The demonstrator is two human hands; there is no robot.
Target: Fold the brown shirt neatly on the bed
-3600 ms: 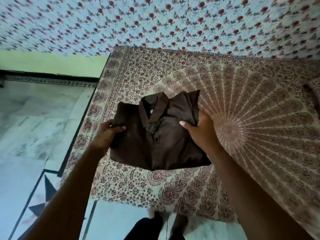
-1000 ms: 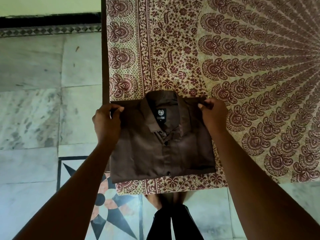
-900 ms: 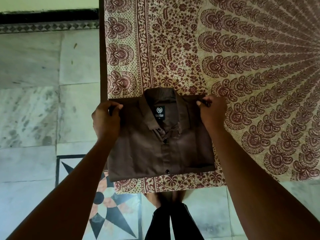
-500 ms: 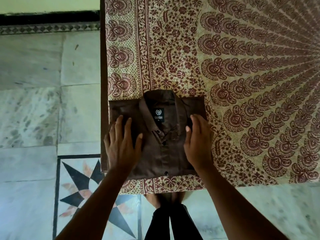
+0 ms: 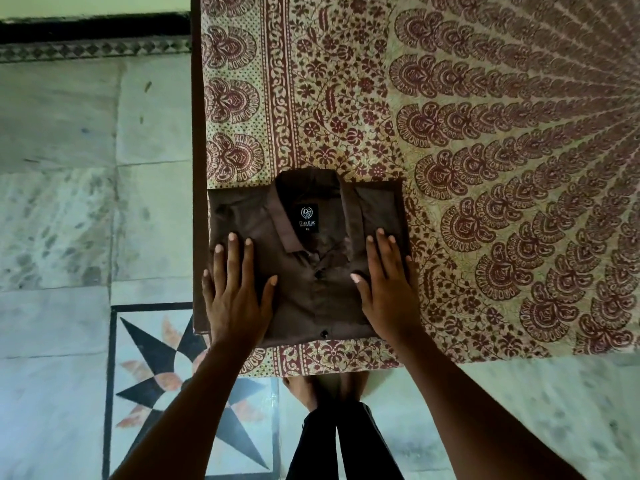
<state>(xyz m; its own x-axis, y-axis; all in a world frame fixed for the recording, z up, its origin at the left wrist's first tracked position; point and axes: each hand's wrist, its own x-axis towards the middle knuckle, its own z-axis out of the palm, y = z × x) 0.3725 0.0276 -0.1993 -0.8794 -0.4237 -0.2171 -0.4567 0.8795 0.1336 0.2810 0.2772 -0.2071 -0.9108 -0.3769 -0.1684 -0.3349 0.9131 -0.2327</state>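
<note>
Right at the bottom edge, two dark trouser legs (image 5: 341, 445) and bare feet (image 5: 325, 388) stand on the marble floor (image 5: 59, 220), toes tucked against the near edge of the bed (image 5: 485, 133). There's one black star inlay (image 5: 180, 386) in the tiles just to the left of the feet.

Moving up, both forearms reach forward and slightly inward over the bed's corner. The left hand (image 5: 235, 292) lies palm down, fingers spread wide and pointing away from the body, thumb angled in toward the button placket. The right hand (image 5: 388, 289) mirrors it: flat, fingers closer together, thumb pointing in. Neither grip is closed around anything, both are fully opened out and just pressing flat on the cloth, one on each half of the front.

Under them is the one brown shirt (image 5: 308, 268), folded into a neat rectangle, sitting at the near-left corner of the bed with its left side just about at the bed's edge. One dark button (image 5: 324, 333) shows near the bottom hem between the two wrists. Past the fingertips the collar (image 5: 311, 202) sits at the far side, open enough to show one black neck label (image 5: 308, 218) reading XL.

Beyond that, it's all cream-and-maroon printed bedsheet (image 5: 346, 98), with a fan pattern spreading off to the right.
</note>
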